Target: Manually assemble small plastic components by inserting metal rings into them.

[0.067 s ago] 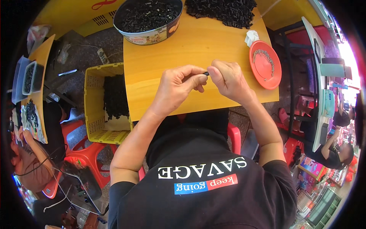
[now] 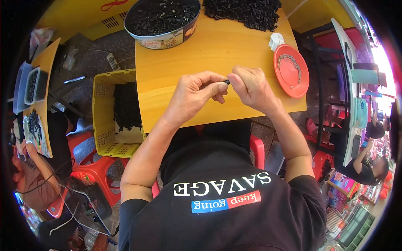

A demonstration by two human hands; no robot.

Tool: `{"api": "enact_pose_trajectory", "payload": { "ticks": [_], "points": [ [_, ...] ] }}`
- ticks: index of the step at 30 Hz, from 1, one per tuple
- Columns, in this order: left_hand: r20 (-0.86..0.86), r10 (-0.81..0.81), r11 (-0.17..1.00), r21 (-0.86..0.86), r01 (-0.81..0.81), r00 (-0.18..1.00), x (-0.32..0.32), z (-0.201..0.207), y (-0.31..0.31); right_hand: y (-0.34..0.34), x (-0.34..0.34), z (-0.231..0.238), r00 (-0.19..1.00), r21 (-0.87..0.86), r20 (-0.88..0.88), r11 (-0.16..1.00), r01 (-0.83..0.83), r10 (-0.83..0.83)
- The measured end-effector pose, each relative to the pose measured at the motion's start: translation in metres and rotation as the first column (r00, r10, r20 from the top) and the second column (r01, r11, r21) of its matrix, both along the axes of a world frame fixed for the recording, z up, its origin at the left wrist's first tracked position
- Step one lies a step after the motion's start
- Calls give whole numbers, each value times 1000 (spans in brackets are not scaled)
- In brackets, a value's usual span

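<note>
Over the near part of the yellow wooden table (image 2: 180,62), my two hands meet. Thumb and forefinger of my left hand (image 2: 194,96) pinch a small black plastic piece (image 2: 227,82), whose end points toward the other hand. My right hand (image 2: 254,88) is closed, its thumb right beside that end; whatever lies inside its curled fingers is hidden. To the right of this hand lies a red oval plate (image 2: 289,85) with a curved row of small metal pins or screws. A large heap of small black pieces (image 2: 247,14) covers the table's far side.
An oval tin (image 2: 163,43) full of black pieces stands at the far left corner. Folded white paper (image 2: 276,41) touches the plate. A yellow crate (image 2: 104,90) holding black pieces is left of the table, near a red chair (image 2: 100,184). Other people sit at side tables.
</note>
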State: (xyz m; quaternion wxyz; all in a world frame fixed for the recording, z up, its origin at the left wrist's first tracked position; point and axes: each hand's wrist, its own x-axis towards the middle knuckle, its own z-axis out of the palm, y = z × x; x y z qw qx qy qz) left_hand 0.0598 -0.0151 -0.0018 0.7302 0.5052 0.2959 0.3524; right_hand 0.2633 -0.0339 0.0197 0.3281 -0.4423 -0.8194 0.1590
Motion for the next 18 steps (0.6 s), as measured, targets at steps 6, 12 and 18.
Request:
{"api": "enact_pose_trajectory", "payload": {
  "ticks": [6, 12, 18],
  "points": [
    [-237, 259, 816, 573, -81, 936, 6, -1, -3, -7, -10, 6, 950, -548, -125, 818, 175, -287],
    [-150, 436, 650, 734, -195, 887, 14, -7, -8, -8, -16, 7, 896, -648, -235, 748, 145, -377],
    [-44, 28, 999, -30, -30, 999, 6, -6, -1, 0, 3, -9, 999, -60, 24, 997, 46, -45]
  ]
}}
